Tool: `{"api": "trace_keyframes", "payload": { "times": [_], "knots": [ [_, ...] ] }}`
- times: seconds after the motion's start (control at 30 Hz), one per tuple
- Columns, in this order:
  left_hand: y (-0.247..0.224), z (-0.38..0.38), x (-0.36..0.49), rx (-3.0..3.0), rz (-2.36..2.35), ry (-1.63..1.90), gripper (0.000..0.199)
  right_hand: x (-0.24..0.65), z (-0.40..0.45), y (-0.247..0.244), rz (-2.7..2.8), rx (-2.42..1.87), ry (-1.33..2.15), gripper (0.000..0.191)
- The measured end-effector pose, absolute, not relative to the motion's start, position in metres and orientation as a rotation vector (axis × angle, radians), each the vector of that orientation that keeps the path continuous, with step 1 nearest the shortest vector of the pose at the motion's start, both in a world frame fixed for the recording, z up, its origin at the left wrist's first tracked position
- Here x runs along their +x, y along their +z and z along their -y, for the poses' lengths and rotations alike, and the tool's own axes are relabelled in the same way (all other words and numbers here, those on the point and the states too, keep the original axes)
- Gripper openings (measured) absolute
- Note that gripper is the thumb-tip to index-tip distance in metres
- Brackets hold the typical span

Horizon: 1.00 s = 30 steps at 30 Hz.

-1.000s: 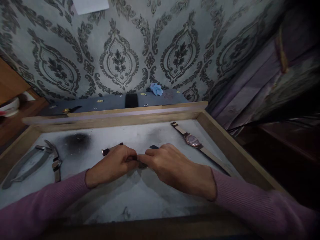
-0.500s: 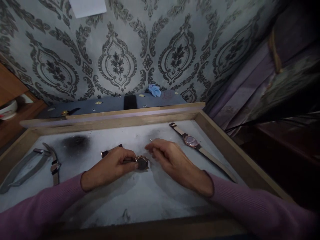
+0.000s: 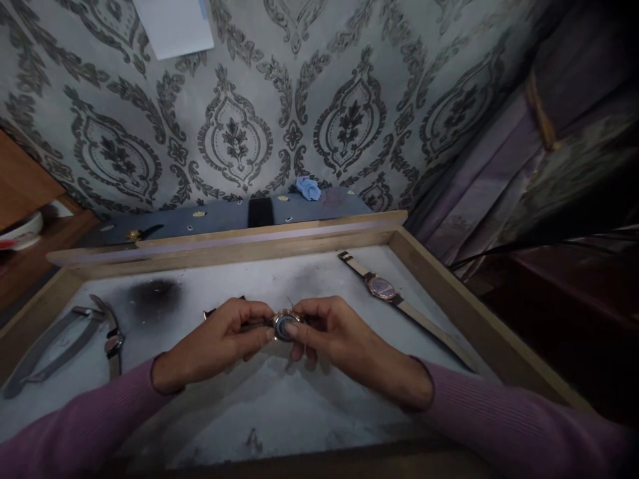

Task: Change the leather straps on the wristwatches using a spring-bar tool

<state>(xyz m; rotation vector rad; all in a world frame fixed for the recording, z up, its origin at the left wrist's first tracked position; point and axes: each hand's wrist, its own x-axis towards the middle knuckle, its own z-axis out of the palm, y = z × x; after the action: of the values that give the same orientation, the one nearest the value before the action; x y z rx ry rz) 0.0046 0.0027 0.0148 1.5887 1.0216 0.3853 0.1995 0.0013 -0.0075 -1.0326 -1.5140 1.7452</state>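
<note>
Between my two hands is a wristwatch [image 3: 286,326] with a round case and a gold-coloured rim. My left hand [image 3: 219,340] pinches the case at its left side, and a dark strap end with a buckle [image 3: 208,313] sticks out behind that hand. From the other side my right hand [image 3: 344,342] grips the case, its thumb on the round face and its forefinger at the top edge. A thin pin-like piece [image 3: 290,302] shows by the right fingertips; what it is I cannot make out.
The white-bottomed wooden tray [image 3: 399,243] also holds a second watch [image 3: 382,288] at right, a small watch [image 3: 114,342] at left, and grey-handled pliers [image 3: 64,352]. Behind its rim lie a dark flat object [image 3: 260,211], a blue crumpled cloth [image 3: 308,188] and another watch [image 3: 142,233].
My right hand has moved left and down onto the watch, its thumb now pressing the face. My left hand keeps its grip, and the case has turned slightly. The view has tilted up a little.
</note>
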Motion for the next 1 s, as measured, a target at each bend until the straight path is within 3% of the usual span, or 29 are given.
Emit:
{"api": "trace_keyframes", "payload": {
  "times": [0.27,0.5,1.0],
  "knots": [
    [0.0149,-0.0041,0.0042,1.599,-1.009,0.390,0.026,0.1989,-0.0012,-0.0098,1.494,-1.057,1.755,0.024],
    [0.0133,-0.0044,0.0043,1.468,-0.974,0.423,0.019,0.1994,-0.0030,-0.0101,1.454,-1.074,1.761,0.032],
    [0.0114,-0.0080,0.0040,1.408,-1.061,0.499,0.024,0.1996,-0.0030,-0.0082,1.407,-1.088,1.768,0.035]
  ]
}}
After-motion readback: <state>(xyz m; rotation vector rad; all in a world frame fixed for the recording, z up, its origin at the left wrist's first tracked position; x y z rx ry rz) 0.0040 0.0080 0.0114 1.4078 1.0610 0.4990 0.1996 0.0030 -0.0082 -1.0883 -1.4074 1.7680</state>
